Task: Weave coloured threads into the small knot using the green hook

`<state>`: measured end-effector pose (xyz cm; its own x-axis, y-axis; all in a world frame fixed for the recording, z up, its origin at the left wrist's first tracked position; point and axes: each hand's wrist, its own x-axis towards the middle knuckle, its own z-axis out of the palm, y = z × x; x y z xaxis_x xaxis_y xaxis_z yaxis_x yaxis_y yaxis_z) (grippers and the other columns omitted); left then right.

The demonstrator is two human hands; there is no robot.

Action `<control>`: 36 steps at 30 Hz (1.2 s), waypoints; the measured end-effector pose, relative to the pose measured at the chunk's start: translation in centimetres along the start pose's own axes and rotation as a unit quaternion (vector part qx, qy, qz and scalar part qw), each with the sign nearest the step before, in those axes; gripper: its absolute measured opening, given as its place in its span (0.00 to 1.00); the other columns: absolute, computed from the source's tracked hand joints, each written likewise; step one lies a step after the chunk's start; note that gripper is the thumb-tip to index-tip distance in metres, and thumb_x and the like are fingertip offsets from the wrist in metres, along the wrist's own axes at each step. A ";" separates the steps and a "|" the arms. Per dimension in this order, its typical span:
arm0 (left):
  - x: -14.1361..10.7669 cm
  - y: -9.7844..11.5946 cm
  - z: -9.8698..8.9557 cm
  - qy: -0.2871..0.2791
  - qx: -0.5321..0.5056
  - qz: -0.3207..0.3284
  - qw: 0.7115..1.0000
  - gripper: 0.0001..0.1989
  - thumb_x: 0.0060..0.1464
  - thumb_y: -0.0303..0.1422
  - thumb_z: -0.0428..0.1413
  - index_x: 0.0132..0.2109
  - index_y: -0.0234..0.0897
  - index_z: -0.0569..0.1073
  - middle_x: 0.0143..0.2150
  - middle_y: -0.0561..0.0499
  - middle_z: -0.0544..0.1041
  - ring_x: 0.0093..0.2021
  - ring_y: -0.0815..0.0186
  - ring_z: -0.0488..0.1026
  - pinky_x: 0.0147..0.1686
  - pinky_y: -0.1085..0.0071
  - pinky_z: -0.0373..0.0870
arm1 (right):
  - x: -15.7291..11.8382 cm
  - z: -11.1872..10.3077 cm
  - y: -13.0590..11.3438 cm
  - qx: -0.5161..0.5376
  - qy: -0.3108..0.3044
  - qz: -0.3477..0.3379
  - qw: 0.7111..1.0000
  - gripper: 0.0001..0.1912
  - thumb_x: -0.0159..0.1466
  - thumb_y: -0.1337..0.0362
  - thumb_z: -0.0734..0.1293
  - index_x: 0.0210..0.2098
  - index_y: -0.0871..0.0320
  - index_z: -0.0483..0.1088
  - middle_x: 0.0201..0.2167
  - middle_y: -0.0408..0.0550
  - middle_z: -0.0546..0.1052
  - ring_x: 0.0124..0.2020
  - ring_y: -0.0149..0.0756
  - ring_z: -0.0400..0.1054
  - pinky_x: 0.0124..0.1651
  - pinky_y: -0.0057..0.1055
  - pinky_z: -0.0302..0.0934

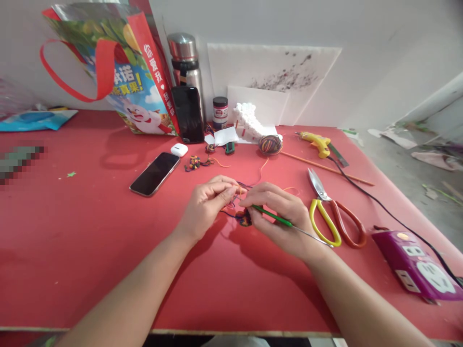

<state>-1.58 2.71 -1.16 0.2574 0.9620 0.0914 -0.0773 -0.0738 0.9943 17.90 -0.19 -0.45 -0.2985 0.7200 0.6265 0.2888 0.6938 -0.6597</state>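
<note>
My left hand is closed in a pinch on thin multicoloured yarn, thumb against the fingertips. A crochet hook with a green grip and a metal shaft lies in my right hand, which is closed around it. Below and between the hands hangs a small dark, multicoloured crocheted piece, partly hidden by the right fingers. An orange strand runs from the work back to a striped yarn ball. The hook's working tip is hidden among the fingers and yarn.
Yellow-and-red-handled scissors and a purple case lie to the right. Behind them are a yellow glue gun with a black cord and a thin stick. A phone, a bag and a steel flask stand leftward.
</note>
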 end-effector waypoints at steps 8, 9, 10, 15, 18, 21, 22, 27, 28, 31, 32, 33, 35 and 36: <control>-0.3 0.6 0.6 0.011 0.016 -0.053 0.998 0.19 0.63 0.46 0.65 0.50 0.37 0.86 0.35 0.52 0.76 0.38 0.65 0.72 0.44 0.67 0.71 | -0.1 0.3 0.6 -0.002 0.013 0.036 0.999 0.15 0.67 0.78 0.66 0.42 0.53 0.80 0.37 0.46 0.82 0.34 0.32 0.79 0.37 0.29 0.75; -0.3 0.5 0.8 0.011 0.009 -0.058 0.998 0.20 0.62 0.47 0.65 0.51 0.37 0.85 0.35 0.52 0.76 0.38 0.65 0.72 0.44 0.68 0.72 | -0.2 0.4 0.6 0.000 0.017 0.039 0.999 0.15 0.67 0.78 0.66 0.42 0.53 0.80 0.38 0.46 0.82 0.34 0.32 0.80 0.37 0.29 0.75; -0.3 0.4 0.9 0.012 0.002 -0.061 0.998 0.19 0.61 0.47 0.66 0.50 0.37 0.86 0.36 0.52 0.77 0.38 0.65 0.72 0.44 0.68 0.72 | -0.2 0.5 0.7 0.002 0.021 0.040 0.999 0.14 0.67 0.78 0.66 0.42 0.54 0.80 0.38 0.46 0.82 0.34 0.32 0.80 0.37 0.29 0.75; -0.2 0.6 1.2 0.026 -0.049 -0.083 0.995 0.16 0.55 0.46 0.71 0.38 0.36 0.84 0.37 0.50 0.79 0.44 0.63 0.76 0.52 0.66 0.72 | -0.4 0.8 0.7 0.025 0.038 0.053 0.998 0.13 0.68 0.77 0.66 0.42 0.54 0.79 0.38 0.46 0.81 0.34 0.31 0.79 0.38 0.30 0.76; -0.2 0.7 1.3 0.026 -0.092 -0.106 0.990 0.20 0.54 0.44 0.72 0.48 0.36 0.85 0.35 0.52 0.78 0.43 0.64 0.76 0.53 0.65 0.72 | -0.5 0.9 0.8 0.021 0.058 0.057 0.996 0.12 0.70 0.76 0.66 0.43 0.54 0.78 0.38 0.46 0.79 0.34 0.31 0.78 0.39 0.31 0.75; -0.4 0.5 1.4 0.028 -0.125 -0.130 0.983 0.30 0.54 0.43 0.73 0.60 0.36 0.81 0.36 0.52 0.80 0.39 0.65 0.76 0.45 0.67 0.73 | -0.6 1.2 1.0 0.003 0.078 0.058 0.995 0.11 0.71 0.75 0.66 0.44 0.54 0.78 0.38 0.46 0.79 0.34 0.31 0.77 0.40 0.31 0.75; -0.4 0.4 1.5 0.030 -0.131 -0.135 0.982 0.31 0.53 0.42 0.74 0.61 0.36 0.80 0.37 0.52 0.81 0.39 0.65 0.76 0.43 0.68 0.73 | -0.6 1.4 1.1 -0.004 0.087 0.061 0.994 0.11 0.72 0.74 0.67 0.45 0.54 0.78 0.39 0.47 0.80 0.35 0.31 0.77 0.39 0.31 0.75; -0.5 0.3 1.9 0.054 -0.186 -0.148 0.970 0.33 0.47 0.34 0.77 0.60 0.39 0.81 0.39 0.53 0.83 0.39 0.65 0.79 0.41 0.70 0.73 | -0.8 2.3 1.4 -0.023 0.127 0.068 0.989 0.10 0.75 0.69 0.66 0.48 0.55 0.79 0.41 0.50 0.80 0.36 0.34 0.77 0.38 0.32 0.75; -0.5 0.4 2.0 0.058 -0.203 -0.152 0.965 0.31 0.46 0.33 0.77 0.58 0.39 0.83 0.38 0.53 0.83 0.39 0.66 0.79 0.42 0.70 0.73 | -0.9 2.4 1.4 -0.024 0.127 0.064 0.990 0.10 0.75 0.69 0.65 0.49 0.55 0.80 0.41 0.50 0.79 0.37 0.34 0.77 0.38 0.32 0.75; -0.4 0.5 2.2 0.068 -0.248 -0.173 0.951 0.26 0.42 0.31 0.79 0.50 0.36 0.86 0.34 0.52 0.82 0.32 0.71 0.74 0.35 0.75 0.69 | -1.1 2.7 1.6 -0.031 0.106 0.050 0.993 0.14 0.77 0.68 0.64 0.55 0.55 0.80 0.42 0.51 0.77 0.37 0.34 0.76 0.39 0.34 0.75; -0.4 0.5 2.2 0.067 -0.256 -0.183 0.947 0.23 0.41 0.31 0.79 0.47 0.36 0.87 0.33 0.53 0.81 0.29 0.74 0.70 0.30 0.76 0.64 | -1.1 2.8 1.6 -0.038 0.096 0.047 0.994 0.15 0.77 0.67 0.64 0.58 0.54 0.79 0.44 0.52 0.76 0.39 0.36 0.76 0.40 0.35 0.76; -0.3 0.5 2.2 0.065 -0.260 -0.192 0.944 0.21 0.40 0.32 0.79 0.44 0.35 0.87 0.31 0.53 0.79 0.26 0.77 0.65 0.27 0.77 0.59 | -1.2 2.9 1.7 -0.048 0.089 0.042 0.994 0.17 0.77 0.66 0.63 0.61 0.53 0.78 0.46 0.53 0.75 0.41 0.38 0.77 0.42 0.37 0.77; -0.3 0.4 2.2 0.058 -0.268 -0.209 0.939 0.19 0.39 0.34 0.80 0.39 0.32 0.87 0.29 0.53 0.76 0.24 0.79 0.59 0.23 0.77 0.53 | -1.2 3.1 1.9 -0.073 0.079 0.028 0.994 0.20 0.77 0.65 0.63 0.65 0.50 0.75 0.49 0.55 0.74 0.47 0.41 0.76 0.46 0.41 0.77; -0.2 0.4 2.2 0.059 -0.275 -0.217 0.935 0.19 0.38 0.35 0.80 0.38 0.32 0.87 0.29 0.53 0.76 0.24 0.79 0.59 0.23 0.78 0.53 | -1.2 3.1 2.0 -0.085 0.076 0.020 0.993 0.21 0.77 0.64 0.63 0.67 0.49 0.74 0.51 0.56 0.73 0.49 0.43 0.75 0.49 0.43 0.77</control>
<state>0.46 1.88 -0.70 0.2739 0.8944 -0.3537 -0.4817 0.4458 0.7544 16.00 0.29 -3.83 -0.1477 0.7320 0.6651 0.4503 0.6485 -0.6137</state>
